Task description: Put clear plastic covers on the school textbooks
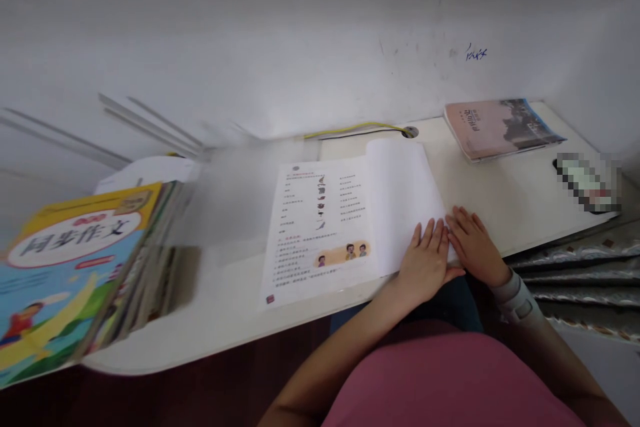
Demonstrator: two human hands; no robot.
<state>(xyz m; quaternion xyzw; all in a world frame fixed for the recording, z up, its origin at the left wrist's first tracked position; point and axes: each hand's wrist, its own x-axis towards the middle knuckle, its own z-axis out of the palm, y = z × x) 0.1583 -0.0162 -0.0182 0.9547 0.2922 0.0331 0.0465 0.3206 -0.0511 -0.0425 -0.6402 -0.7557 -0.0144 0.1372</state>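
Observation:
A printed worksheet [320, 233] with rows of text and small coloured drawings lies on the white desk. Over its right side is a blank white sheet or page [400, 200]; whether the two are joined I cannot tell. My left hand [426, 259] rests flat on the lower right of the blank page, fingers stretched out. Close beside it, my right hand [473, 243] lies at the page's right edge, its fingers extended and its fingertips near those of the left. A grey band is on the right wrist. Neither hand grips anything.
A thick stack of books [75, 273] with a blue and yellow cover stands at the left. Toward the back right lies a pinkish book [503, 127], with a phone-like device [587, 183], partly blurred, in front. A yellow cable [350, 128] runs along the wall into a desk hole [410, 132].

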